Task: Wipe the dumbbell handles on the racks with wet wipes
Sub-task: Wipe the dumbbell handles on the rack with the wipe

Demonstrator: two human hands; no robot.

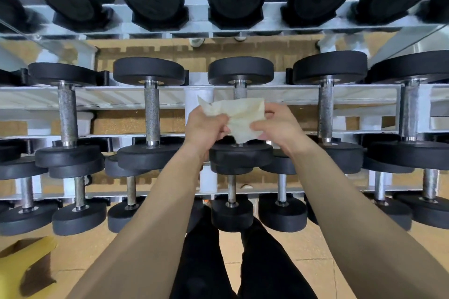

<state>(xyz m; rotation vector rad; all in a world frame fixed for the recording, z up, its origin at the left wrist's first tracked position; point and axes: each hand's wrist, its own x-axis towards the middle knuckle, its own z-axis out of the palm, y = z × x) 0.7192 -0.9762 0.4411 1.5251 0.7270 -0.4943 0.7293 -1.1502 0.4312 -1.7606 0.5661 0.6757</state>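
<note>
one pale, crumpled wet wipe (243, 114) is spread between both hands above the middle tier of the white rack (116, 96). the left hand (204, 126) pinches its 9 o'clock edge and the right hand (279, 126) pinches it near 4 o'clock, fingers curled on the sheet. the wipe hangs in front of the centre dumbbell (240, 70) and hides most of its knurled handle (240, 92); a short stretch shows at 12 o'clock. i cannot tell whether wipe and handle touch. more dumbbells sit at 3 and 9 o'clock. a yellow object (21, 264) sits at 7 o'clock.
</note>
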